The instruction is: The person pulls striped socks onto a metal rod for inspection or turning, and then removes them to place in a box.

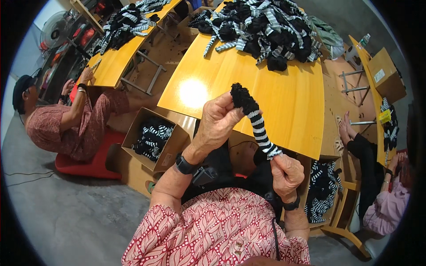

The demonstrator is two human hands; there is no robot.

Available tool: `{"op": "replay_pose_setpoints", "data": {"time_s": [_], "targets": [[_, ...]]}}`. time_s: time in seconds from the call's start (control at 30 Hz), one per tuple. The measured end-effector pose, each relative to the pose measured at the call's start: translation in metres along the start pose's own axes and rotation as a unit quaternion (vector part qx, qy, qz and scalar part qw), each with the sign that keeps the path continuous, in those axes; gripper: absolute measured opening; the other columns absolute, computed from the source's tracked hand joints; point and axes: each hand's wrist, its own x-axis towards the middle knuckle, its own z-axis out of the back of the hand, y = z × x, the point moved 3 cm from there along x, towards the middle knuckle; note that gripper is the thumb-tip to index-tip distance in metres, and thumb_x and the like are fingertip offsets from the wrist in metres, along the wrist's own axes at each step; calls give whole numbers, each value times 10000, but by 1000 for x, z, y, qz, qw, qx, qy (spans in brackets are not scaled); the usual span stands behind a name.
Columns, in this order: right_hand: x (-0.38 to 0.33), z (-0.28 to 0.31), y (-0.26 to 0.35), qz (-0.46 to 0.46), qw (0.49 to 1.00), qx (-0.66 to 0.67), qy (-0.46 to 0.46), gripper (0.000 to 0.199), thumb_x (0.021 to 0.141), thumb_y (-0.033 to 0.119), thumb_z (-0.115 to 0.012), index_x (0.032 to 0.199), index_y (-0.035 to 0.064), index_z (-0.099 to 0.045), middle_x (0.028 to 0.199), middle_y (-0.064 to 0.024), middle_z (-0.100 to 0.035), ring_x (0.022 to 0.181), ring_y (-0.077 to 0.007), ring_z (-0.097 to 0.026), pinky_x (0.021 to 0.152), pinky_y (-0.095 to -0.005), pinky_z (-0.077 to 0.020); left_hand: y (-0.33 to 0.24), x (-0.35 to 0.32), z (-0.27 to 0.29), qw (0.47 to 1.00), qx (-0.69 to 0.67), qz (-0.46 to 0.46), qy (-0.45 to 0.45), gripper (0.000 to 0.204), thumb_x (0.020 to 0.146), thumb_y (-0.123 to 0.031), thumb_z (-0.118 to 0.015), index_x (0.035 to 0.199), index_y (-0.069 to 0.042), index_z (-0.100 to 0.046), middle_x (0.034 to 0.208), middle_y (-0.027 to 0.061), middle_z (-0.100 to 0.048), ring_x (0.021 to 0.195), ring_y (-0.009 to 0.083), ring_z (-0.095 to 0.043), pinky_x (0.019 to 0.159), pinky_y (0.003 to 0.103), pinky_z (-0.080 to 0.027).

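Observation:
A knitted black-and-white striped tube with a bunched, fuzzy black end is stretched between my two hands, over the near edge of the table. My left hand grips it at the black end, fingers closed around the fabric. Lower and to the right, my right hand pinches the striped end, where a pale ruffled edge shows. Whether the piece is a sock or a glove cannot be made out. Beyond my hands, a large heap of similar black and striped knit pieces covers the far part of the yellow table.
An open cardboard box of striped pieces stands left of me; more striped pieces lie low on my right. One person sits at a left table, another at the right. A wooden chair stands nearby.

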Motion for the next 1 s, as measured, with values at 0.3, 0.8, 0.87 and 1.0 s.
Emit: {"op": "replay_pose_setpoints", "data": {"time_s": [0.3, 0.8, 0.87, 1.0], "targets": [[6, -24, -2, 46, 999, -11, 2, 274, 738, -108, -664, 991, -2, -655, 593, -61, -445, 465, -203, -453, 434, -302, -359, -14, -12, 2, 999, 26, -24, -28, 199, 953, -18, -515, 1134, 46, -565, 1021, 95, -672, 973, 188, -660, 879, 313, -521], [13, 1, 6, -52, 997, 8, 62, 237, 775, -113, -641, 992, -20, -667, 598, -73, -494, 483, -175, -495, 470, -266, -387, -11, 7, 28, 993, -41, -94, -64, 236, 891, -98, -657, 1105, -4, -621, 1066, 134, -681, 968, 252, -665, 870, 373, -529], [5, 8, 7, -134, 988, 30, 75, 218, 815, -95, -632, 1018, -32, -678, 655, -60, -575, 541, -100, -521, 502, -233, -403, -14, 7, 28, 991, -29, -110, -72, 227, 902, -74, -641, 1113, 9, -619, 1063, 139, -685, 977, 216, -659, 886, 334, -522], [-7, 13, 4, -269, 957, 99, 50, 232, 831, -81, -635, 1053, -31, -681, 729, -40, -630, 600, -72, -538, 533, -212, -420, -15, 9, 24, 991, 4, -111, -75, 262, 886, -57, -651, 1136, 11, -614, 1088, 131, -677, 1002, 252, -661, 911, 378, -521]]}}
